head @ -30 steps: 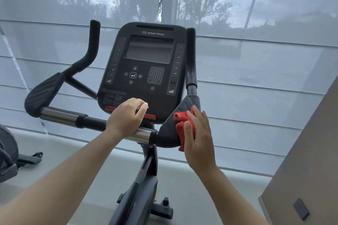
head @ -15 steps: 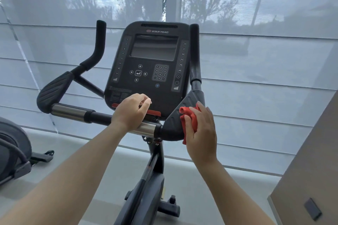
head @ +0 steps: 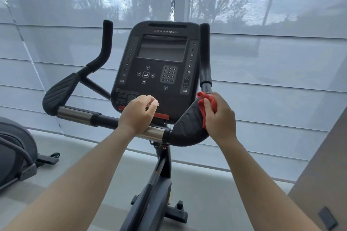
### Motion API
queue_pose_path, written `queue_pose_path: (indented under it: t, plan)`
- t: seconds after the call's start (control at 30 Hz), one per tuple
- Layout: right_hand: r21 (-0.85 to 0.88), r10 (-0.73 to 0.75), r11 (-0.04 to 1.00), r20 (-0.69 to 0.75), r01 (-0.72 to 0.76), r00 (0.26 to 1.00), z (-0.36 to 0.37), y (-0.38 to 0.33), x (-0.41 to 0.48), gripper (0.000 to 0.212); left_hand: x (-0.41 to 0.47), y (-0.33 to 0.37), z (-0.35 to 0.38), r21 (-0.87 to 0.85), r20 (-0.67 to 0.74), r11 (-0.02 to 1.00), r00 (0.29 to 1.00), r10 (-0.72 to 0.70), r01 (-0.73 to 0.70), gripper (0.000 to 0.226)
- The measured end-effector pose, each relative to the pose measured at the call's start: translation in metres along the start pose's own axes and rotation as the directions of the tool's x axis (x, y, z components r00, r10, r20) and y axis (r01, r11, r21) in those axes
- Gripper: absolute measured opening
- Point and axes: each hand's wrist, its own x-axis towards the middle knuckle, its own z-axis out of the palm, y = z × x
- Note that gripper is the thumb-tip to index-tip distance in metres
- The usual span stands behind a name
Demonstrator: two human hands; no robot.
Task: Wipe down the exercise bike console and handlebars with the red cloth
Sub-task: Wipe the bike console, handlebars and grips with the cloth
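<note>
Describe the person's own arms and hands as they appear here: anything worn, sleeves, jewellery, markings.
Both forearms are bare from the bottom edge of the picture up to the wrists; no sleeve shows. The left hand and right hand wear no gloves. No watch, bracelet or ring is visible, and no markings show. The left hand's fingernails look short and unpainted; the right hand's nails face away, so they cannot be judged.

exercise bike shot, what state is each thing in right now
red cloth: bunched, pressed on the right elbow pad
right hand: shut on the cloth
left hand: resting on the crossbar, fingers loosely curled, holding nothing
console screen: dark, off
window blind: down
</note>
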Motion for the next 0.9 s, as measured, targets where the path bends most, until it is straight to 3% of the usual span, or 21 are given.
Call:
queue_pose_path:
  t: [0.17, 0.37, 0.5, 0.7, 0.83, 0.9]
  plan:
    - [0.08, 0.127, 0.99, -0.115, -0.118, 0.985, 0.007, -0.002, -0.036, 0.028, 0.001, 0.001, 0.0, 0.002, 0.005, 1.0, 1.0, 0.013, -0.013, 0.04]
    - [-0.009, -0.04, 0.999, -0.203, 0.039, 0.978, 0.031, -0.011, -0.082, 0.042, 0.0, 0.001, 0.0, 0.028, 0.047, 0.999, 0.999, 0.023, -0.025, 0.039]
    - [-0.147, -0.186, 0.976, -0.163, 0.163, 0.969, 0.038, -0.012, -0.096, 0.041, 0.0, 0.0, -0.001, 0.062, 0.097, 0.998, 0.995, 0.026, -0.032, 0.042]
    - [-0.294, -0.259, 0.931, -0.118, 0.216, 0.959, 0.033, -0.009, -0.092, 0.032, 0.006, -0.004, -0.003, 0.051, 0.203, 0.997, 0.978, 0.048, -0.06, 0.038]
    - [-0.328, -0.399, 0.867, -0.007, 0.375, 0.917, 0.018, -0.013, -0.074, 0.033, 0.013, -0.019, -0.017, 0.167, 0.214, 0.98, 0.974, 0.072, -0.109, 0.034]
    - [-0.339, -0.398, 0.855, 0.057, 0.393, 0.916, 0.014, -0.017, -0.058, 0.035, 0.016, -0.039, -0.026, 0.19, 0.269, 0.977, 0.962, 0.042, -0.096, 0.042]
